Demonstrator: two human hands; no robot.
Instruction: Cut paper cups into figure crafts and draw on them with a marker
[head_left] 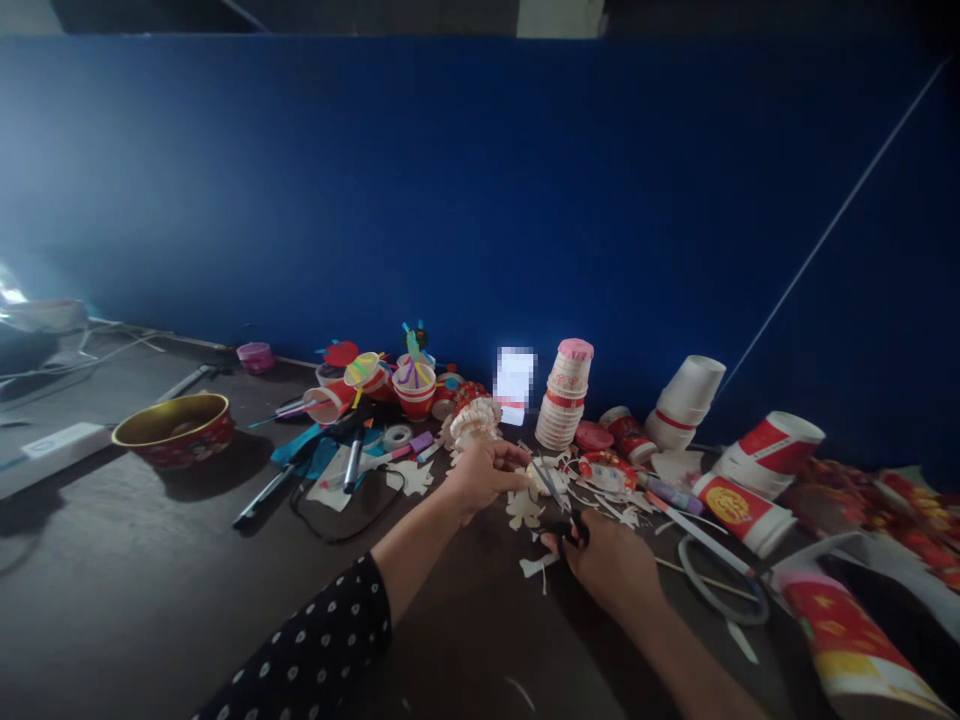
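Observation:
My left hand (484,475) pinches a small cream paper cutout (541,479) between its fingertips. My right hand (611,565) is shut on a pair of black-handled scissors (571,530), whose thin blades point up and to the left at the cutout. The two hands are close together above the dark tabletop (465,640). Around them lie cream paper scraps (523,508) and a red-and-white printed paper cup piece (606,472). A black sleeve with white dots (322,630) covers my left forearm.
A blue wall (450,180) backs the table. Stacked paper cups (566,395) and paper-cup crafts (414,388) stand along it. Markers, a tape roll (397,436) and a red bowl with a gold interior (174,430) lie left; a white hoop (720,580) and red printed cups (844,625) lie right.

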